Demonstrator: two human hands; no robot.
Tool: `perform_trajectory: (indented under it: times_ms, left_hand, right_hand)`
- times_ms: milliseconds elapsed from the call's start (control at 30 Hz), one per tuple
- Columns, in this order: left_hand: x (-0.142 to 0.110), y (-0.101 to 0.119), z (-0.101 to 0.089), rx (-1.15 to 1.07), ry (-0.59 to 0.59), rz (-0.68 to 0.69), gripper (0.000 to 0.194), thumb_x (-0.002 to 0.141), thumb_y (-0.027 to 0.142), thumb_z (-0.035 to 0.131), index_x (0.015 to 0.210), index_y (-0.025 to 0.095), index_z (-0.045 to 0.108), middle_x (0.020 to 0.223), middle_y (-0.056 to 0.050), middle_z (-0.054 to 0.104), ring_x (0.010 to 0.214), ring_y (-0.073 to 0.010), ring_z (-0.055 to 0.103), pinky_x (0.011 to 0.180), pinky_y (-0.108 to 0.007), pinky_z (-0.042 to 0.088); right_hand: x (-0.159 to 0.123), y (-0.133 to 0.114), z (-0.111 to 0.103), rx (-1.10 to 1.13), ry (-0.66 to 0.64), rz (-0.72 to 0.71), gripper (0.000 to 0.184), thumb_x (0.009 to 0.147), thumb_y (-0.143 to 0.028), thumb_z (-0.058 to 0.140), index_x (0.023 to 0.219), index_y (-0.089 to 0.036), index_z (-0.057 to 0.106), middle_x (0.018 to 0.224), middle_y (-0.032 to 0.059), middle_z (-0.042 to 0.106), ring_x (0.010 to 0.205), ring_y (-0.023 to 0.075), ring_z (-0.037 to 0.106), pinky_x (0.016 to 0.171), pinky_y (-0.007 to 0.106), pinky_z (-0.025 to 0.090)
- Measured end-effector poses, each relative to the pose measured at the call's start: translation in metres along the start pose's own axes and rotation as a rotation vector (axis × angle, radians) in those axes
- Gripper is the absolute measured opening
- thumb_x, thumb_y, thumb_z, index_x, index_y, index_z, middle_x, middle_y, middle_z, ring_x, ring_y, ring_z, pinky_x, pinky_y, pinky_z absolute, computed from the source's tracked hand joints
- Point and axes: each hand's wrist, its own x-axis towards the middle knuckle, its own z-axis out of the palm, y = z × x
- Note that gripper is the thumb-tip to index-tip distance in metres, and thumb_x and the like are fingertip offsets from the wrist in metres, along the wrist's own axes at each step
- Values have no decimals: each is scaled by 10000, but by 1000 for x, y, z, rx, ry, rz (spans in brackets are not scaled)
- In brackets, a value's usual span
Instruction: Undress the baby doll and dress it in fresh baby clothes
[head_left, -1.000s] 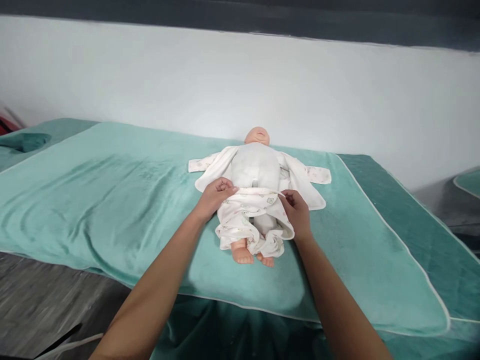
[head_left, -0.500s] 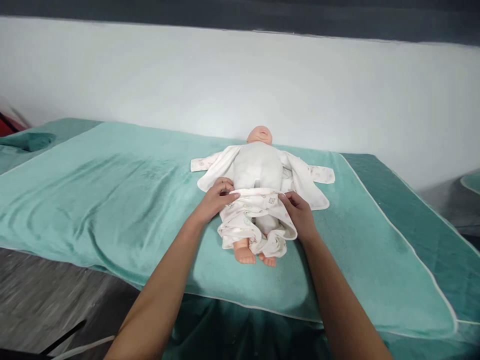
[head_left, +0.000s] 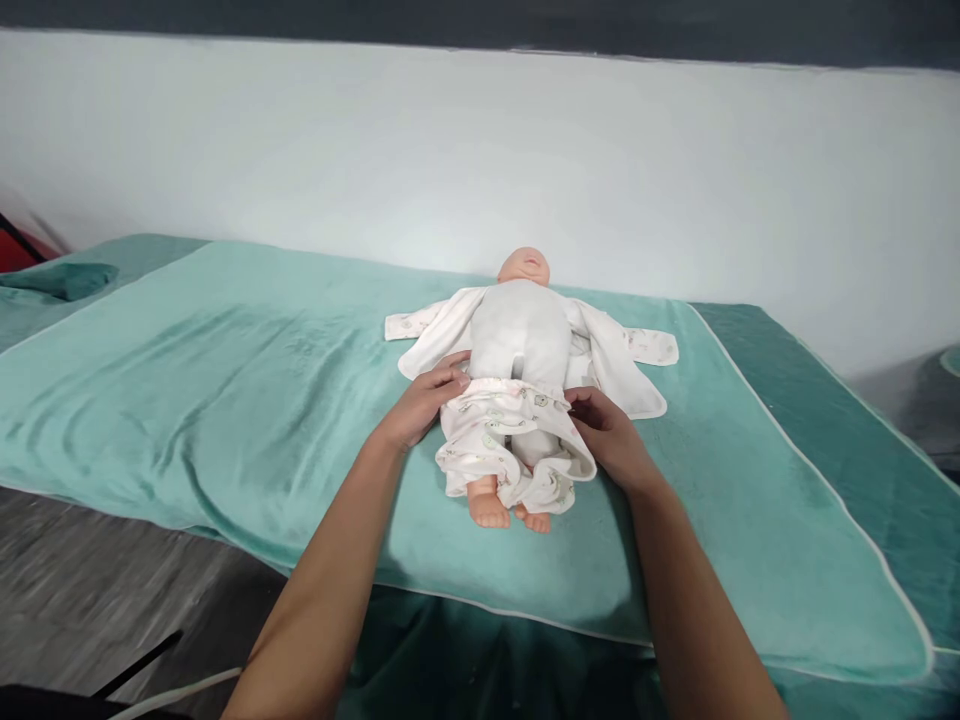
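Observation:
A baby doll lies on its back, its head toward the wall and its bare feet toward me. White printed baby trousers are bunched over its legs, with the waistband across the lower belly. My left hand is closed at the left end of the waistband, thumb on the cloth and fingertips partly hidden by the doll's side. At the right end, my right hand holds the waistband edge between bent fingers and thumb. A white baby jacket lies spread open under the doll, sleeves out to both sides.
The doll rests on a light green plush blanket, over a darker green cover. A white wall rises behind. Grey floor and a pale cable show at the lower left.
Both hands have shifted slightly outward along the waistband toward the doll's sides. My left thumb has drawn back from the front of the trousers. The view has moved a little.

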Motion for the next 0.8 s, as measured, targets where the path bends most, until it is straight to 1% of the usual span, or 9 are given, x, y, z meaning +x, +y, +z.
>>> perform_trajectory:
  times_ms: [100,200,267,300,367,500,567,667,800]
  left_hand:
    - [-1,0,-2,-111,-19,-86,199,761,351,794,788,155,776,1432,-103,584,1258,-274,556,951,-307,445]
    - [-2,-1,-5,-143,-72,-172,169,744,283,774,829,138,790,1114,-90,715,963,-192,634,801,-264,466]
    - [-3,1,-6,-138,-99,-211,126,714,195,744,821,136,777,893,-43,704,789,-134,603,702,-231,445]
    - [-4,2,-7,-134,-114,-225,137,696,154,723,825,139,767,832,-24,685,742,-118,585,669,-219,433]
    - [-7,5,-7,-137,-166,-249,221,664,97,680,867,150,749,817,-9,673,722,-111,579,642,-209,426]
    - [-10,11,-8,-138,-274,-276,359,637,43,664,965,182,704,908,-5,691,775,-116,608,636,-197,429]
    - [-11,12,-9,-126,-307,-277,363,650,46,709,984,188,686,914,-3,691,783,-115,616,642,-194,430]
    - [-10,12,-8,-111,-317,-272,323,657,82,787,951,168,683,872,-9,692,771,-116,621,668,-203,441]
    - [-9,11,-9,-57,-356,-285,244,651,123,830,849,132,688,789,-13,684,713,-108,603,648,-207,431]
  right_hand:
    - [-1,-3,-3,15,-53,26,327,765,-355,836,997,-228,644,969,6,640,887,164,587,775,265,466]
    - [-1,-4,-5,-24,-65,58,306,756,-369,840,917,-205,637,891,-4,622,811,147,558,706,246,442]
    - [0,-4,-5,-53,-55,79,313,767,-412,820,876,-196,622,844,-7,611,759,140,531,660,244,420]
    - [0,-4,-3,-64,-42,81,320,776,-436,805,865,-194,615,824,-8,605,740,138,518,644,245,409]
    - [1,-3,-1,-86,-4,70,327,787,-466,775,854,-197,603,792,-11,595,717,140,502,630,251,396]
    - [4,2,2,-139,50,53,288,787,-435,741,892,-216,587,791,-10,616,727,161,527,641,270,405]
    - [6,6,2,-156,62,37,282,779,-415,740,920,-226,584,821,-3,637,755,177,555,660,282,427]
    - [7,7,2,-171,58,14,289,773,-403,753,943,-235,591,886,9,660,807,195,589,706,303,465]
    - [4,0,2,-95,-48,45,360,745,-391,813,968,-245,572,922,15,678,842,207,615,717,308,487]
